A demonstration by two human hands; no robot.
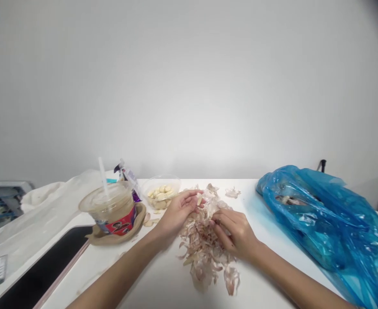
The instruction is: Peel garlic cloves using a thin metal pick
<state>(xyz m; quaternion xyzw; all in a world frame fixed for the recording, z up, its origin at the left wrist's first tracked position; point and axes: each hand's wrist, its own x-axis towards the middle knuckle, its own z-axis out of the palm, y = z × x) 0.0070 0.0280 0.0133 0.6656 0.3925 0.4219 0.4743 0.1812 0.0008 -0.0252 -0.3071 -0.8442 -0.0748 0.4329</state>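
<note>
My left hand [185, 207] is closed around a pale garlic clove [199, 199], which shows between the thumb and fingers. Just right of it, my right hand [232, 229] is pinched over the heap of garlic skins [203, 244]; whatever its fingertips hold is hidden. The papery, pinkish-white skins spread between and below both hands on the white table. Behind the left hand stands a clear plastic bowl [146, 188] with several peeled cloves [161, 192] in it. A few unpeeled cloves [150, 222] lie to the left of the left wrist.
A lidded plastic cup [107, 201] with a straw sits in a brown holder [107, 238] at left. A dark-screened tablet [47, 266] lies before it, near a clear plastic sheet [56, 212]. At right is a blue plastic bag [317, 223]. A purple wrapper [135, 196] stands behind the cup.
</note>
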